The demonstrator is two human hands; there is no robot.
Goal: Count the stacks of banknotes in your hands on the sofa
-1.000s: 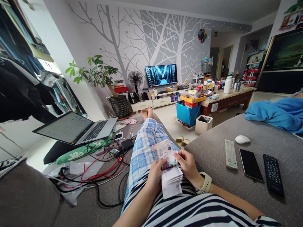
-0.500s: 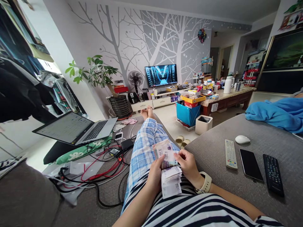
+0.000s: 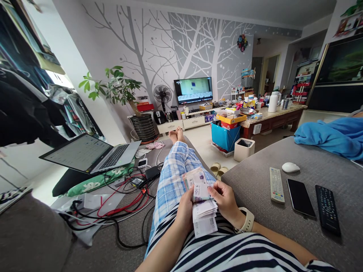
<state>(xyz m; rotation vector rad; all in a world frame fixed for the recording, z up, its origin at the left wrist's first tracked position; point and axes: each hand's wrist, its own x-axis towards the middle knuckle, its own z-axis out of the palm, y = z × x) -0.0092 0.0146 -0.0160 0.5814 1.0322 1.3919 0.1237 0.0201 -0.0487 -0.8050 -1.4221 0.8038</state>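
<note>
A stack of banknotes (image 3: 204, 217) is held over my lap, its near part folded down toward my striped shirt. My left hand (image 3: 185, 207) is closed around the left side of the stack, thumb on top. At the right edge, my right hand (image 3: 226, 201) pinches one note (image 3: 200, 192) between thumb and fingers; this note is bent over the others. More notes (image 3: 193, 176) fan out beyond it, above my blue checked trousers (image 3: 173, 173). A pale watch (image 3: 246, 220) is on my right wrist.
On the sofa at right lie a light remote (image 3: 276, 185), a black phone (image 3: 300, 198), a dark remote (image 3: 328, 209) and a white mouse (image 3: 290, 167). To the left are an open laptop (image 3: 115, 156) and tangled cables (image 3: 124, 211). A white bin (image 3: 244, 150) stands ahead.
My right hand has shifted slightly, and the top note it pinches is bent further toward me. More of the notes behind it shows. The television picture has changed.
</note>
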